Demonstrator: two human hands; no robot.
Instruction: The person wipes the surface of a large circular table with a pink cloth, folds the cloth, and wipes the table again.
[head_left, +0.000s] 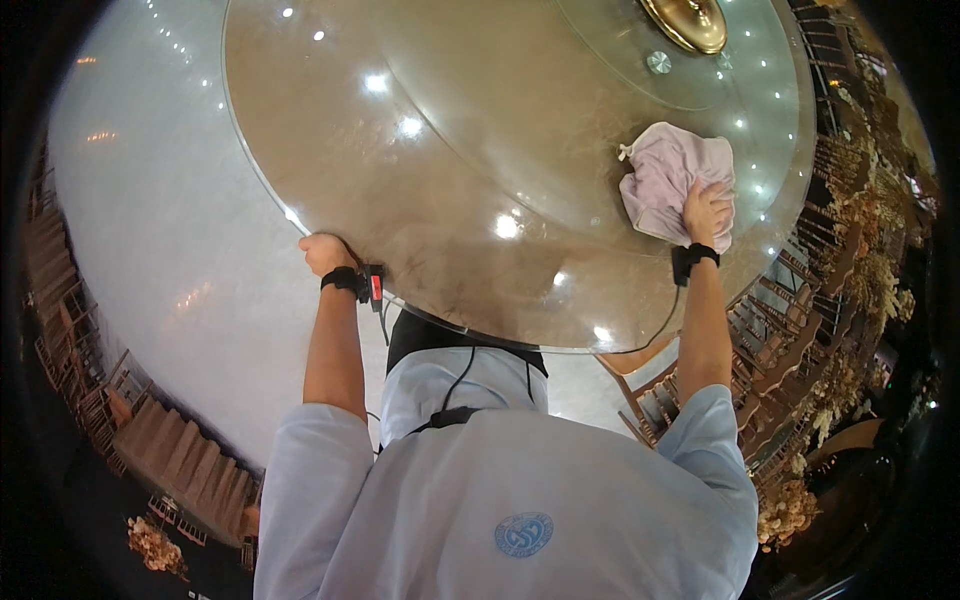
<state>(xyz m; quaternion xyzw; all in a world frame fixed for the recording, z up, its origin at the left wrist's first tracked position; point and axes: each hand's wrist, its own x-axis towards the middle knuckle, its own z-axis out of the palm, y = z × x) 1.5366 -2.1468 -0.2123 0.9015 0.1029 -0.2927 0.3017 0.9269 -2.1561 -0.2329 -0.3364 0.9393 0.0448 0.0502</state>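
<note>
A round, glossy tabletop (465, 210) spreads before me, with bright light reflections on it. My left hand (326, 255) is curled at the near-left rim of the tabletop, fingers closed around the edge. On the right side, my right hand (707, 214) rests on a bunched pale pink cloth (664, 176), pressing it to the surface with the fingers over its lower right part. A small white tie or tag sticks out at the cloth's left corner. Both wrists carry black straps with devices and cables.
A raised glass disc (510, 67) with a polished gold base (690, 22) stands beyond the cloth, a round clear fitting (659, 62) beside it. Wooden chairs (772, 337) and dried flowers (862, 262) line the right. Pale floor (165, 187) lies left, with brown-covered furniture (180, 450) lower left.
</note>
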